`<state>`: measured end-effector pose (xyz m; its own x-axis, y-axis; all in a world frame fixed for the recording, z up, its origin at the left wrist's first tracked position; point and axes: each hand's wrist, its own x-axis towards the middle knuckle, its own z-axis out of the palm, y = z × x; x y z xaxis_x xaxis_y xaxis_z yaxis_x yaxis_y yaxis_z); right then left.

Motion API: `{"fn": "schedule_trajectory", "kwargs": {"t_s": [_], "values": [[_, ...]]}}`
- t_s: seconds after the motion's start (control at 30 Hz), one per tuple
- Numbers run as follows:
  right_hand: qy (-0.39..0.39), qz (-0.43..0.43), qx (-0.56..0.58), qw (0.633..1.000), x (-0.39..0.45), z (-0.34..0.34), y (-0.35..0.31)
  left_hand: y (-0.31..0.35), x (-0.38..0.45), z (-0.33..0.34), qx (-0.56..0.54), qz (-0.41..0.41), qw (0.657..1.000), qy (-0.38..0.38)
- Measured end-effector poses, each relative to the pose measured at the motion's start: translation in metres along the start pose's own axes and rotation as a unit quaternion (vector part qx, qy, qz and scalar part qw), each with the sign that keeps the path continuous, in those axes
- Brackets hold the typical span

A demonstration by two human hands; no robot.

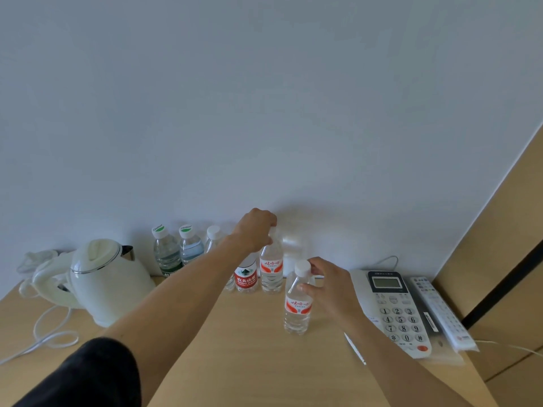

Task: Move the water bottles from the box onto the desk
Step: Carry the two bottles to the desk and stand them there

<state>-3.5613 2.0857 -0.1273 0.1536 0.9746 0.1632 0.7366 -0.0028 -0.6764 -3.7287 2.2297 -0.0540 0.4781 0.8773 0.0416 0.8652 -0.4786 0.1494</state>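
Observation:
Several water bottles stand on the wooden desk (249,348) by the wall. My left hand (255,230) grips the cap end of a bottle with a red and white label (271,270) standing in the back row. My right hand (326,286) holds the neck of a second red and white labelled bottle (297,309), upright nearer to me. Left of these stand a red-labelled bottle (246,279), a white-capped bottle (214,239) partly behind my left arm, and two green-capped bottles (167,254) (191,245). No box is in view.
A cream electric kettle (108,280) with a white cord (50,333) sits at the left. A desk phone (393,309) and a remote control (440,312) lie at the right. A wooden panel (505,259) rises on the far right.

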Motion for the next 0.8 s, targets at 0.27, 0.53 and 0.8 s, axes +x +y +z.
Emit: {"fn": "schedule_trajectory", "kwargs": {"t_s": [0.27,0.53,0.8], "values": [[0.027,-0.004,-0.002,1.0,0.05,0.0,-0.007,0.002,0.001,0.0,0.0,-0.01,1.0,-0.005],[0.038,-0.007,0.037,0.999,0.082,0.006,-0.012,-0.002,0.006,-0.004,-0.001,-0.025,1.0,-0.012],[0.045,-0.019,0.022,0.999,0.089,0.008,-0.009,-0.005,0.008,-0.004,-0.017,-0.021,1.0,-0.011]]}}
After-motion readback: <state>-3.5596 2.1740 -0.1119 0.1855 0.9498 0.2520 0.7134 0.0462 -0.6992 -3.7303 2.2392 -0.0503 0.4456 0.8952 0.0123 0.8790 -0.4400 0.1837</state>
